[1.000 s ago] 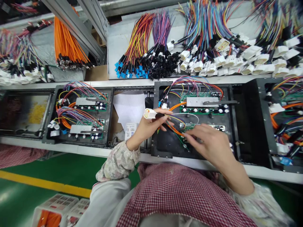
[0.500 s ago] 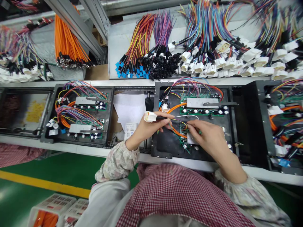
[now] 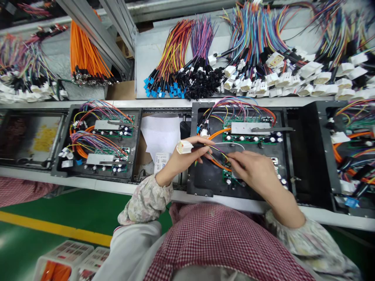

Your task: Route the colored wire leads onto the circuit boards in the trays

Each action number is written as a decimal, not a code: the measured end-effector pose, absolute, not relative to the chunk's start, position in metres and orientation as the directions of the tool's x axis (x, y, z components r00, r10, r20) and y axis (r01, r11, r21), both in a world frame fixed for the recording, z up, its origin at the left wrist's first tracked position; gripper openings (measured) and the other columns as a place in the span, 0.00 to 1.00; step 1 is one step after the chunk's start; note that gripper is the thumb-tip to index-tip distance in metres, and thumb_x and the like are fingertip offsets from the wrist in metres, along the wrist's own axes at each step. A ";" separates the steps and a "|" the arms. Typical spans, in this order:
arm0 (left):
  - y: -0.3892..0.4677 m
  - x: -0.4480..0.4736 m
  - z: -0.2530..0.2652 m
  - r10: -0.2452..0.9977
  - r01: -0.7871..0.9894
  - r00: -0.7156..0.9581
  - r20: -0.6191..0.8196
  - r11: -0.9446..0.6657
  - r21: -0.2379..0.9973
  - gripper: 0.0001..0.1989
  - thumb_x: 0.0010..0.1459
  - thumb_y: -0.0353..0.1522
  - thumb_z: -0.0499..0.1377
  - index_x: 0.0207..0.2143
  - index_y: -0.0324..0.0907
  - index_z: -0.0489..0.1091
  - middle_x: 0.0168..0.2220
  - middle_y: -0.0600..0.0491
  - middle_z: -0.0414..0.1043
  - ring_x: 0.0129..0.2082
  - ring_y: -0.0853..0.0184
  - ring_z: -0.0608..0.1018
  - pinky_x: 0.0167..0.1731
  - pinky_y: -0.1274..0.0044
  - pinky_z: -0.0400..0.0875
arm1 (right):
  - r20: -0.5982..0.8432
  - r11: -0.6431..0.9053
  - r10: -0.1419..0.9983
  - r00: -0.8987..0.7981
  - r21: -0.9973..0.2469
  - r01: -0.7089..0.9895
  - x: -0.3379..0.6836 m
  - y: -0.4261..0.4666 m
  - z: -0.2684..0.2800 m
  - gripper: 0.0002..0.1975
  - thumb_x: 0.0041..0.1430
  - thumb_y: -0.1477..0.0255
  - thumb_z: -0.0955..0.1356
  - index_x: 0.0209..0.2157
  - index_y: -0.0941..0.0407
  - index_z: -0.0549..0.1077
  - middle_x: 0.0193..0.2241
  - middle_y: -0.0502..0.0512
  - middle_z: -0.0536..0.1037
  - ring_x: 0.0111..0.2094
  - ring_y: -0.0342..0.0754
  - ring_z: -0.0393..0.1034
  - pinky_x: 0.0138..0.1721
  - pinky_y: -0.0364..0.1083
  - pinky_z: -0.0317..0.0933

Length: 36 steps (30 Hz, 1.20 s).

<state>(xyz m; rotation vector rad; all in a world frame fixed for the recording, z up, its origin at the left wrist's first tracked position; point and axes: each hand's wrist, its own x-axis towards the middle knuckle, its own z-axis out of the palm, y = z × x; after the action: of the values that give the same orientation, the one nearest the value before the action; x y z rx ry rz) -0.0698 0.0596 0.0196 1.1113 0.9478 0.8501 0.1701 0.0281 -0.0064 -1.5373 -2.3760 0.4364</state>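
My left hand (image 3: 190,156) is closed around the black sleeve of a wire harness, whose white connector (image 3: 184,146) sticks out to the left over the thumb side. From the sleeve, thin coloured wires (image 3: 217,148) run right to my right hand (image 3: 249,164), whose fingertips pinch their ends. A white wire (image 3: 230,143) arcs loose above the others. Both hands are over the near half of a black tray (image 3: 202,183). Beneath my right hand lies a green circuit board (image 3: 228,181), partly covered; a second, wired board (image 3: 249,128) with a grey metal bar sits behind it.
To the left stands another black tray (image 3: 61,171) holding two wired boards. Harness bundles with white connectors (image 3: 272,80), blue-ended wires (image 3: 164,88) and orange cables (image 3: 88,50) lie on the shelf behind. White paper (image 3: 161,132) and a small box (image 3: 161,160) lie between the trays.
My right fingertips have shifted slightly left along the wires. The green wire that hung below them no longer shows there. My left hand keeps its hold, with the connector tilted slightly lower.
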 end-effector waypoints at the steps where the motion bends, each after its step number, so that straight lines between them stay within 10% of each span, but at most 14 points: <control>1: 0.059 -0.070 0.020 0.915 -0.088 0.364 -0.176 0.222 0.971 0.08 0.61 0.34 0.64 0.41 0.38 0.75 0.34 0.50 0.78 0.32 0.68 0.83 0.24 0.84 0.73 | 0.079 0.378 0.922 -0.379 -0.395 0.837 0.170 0.027 -0.004 0.15 0.69 0.65 0.61 0.39 0.54 0.79 0.27 0.54 0.79 0.29 0.49 0.74 0.28 0.46 0.57; 10: 0.059 -0.073 0.016 0.919 0.170 0.394 -0.003 -0.070 0.983 0.05 0.66 0.31 0.57 0.40 0.41 0.72 0.40 0.49 0.73 0.38 0.66 0.81 0.33 0.77 0.76 | 0.093 0.346 0.933 -0.348 -0.498 0.795 0.169 0.009 0.018 0.15 0.69 0.64 0.63 0.32 0.53 0.77 0.29 0.52 0.81 0.29 0.47 0.74 0.29 0.45 0.59; 17: 0.059 -0.080 0.016 0.767 0.591 0.632 0.110 -0.569 0.572 0.17 0.63 0.20 0.52 0.50 0.39 0.73 0.43 0.47 0.72 0.43 0.61 0.73 0.40 0.71 0.70 | 0.079 0.236 0.970 -0.229 -0.522 0.820 0.172 0.020 -0.004 0.11 0.66 0.66 0.63 0.38 0.53 0.77 0.29 0.50 0.81 0.23 0.45 0.71 0.27 0.45 0.57; 36: 0.058 -0.074 0.010 0.805 0.749 0.592 0.050 -0.572 0.336 0.08 0.67 0.29 0.56 0.43 0.43 0.76 0.43 0.48 0.71 0.43 0.60 0.69 0.38 0.70 0.62 | 0.046 0.319 0.941 -0.336 -0.462 0.828 0.166 0.020 -0.013 0.16 0.68 0.64 0.62 0.39 0.56 0.79 0.24 0.53 0.75 0.27 0.49 0.70 0.29 0.46 0.57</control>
<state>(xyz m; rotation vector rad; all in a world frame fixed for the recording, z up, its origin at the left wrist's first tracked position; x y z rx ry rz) -0.0739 0.0578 0.0102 2.5438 1.2728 0.2861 0.1665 0.0201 -0.0133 -1.5888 -2.2830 0.5204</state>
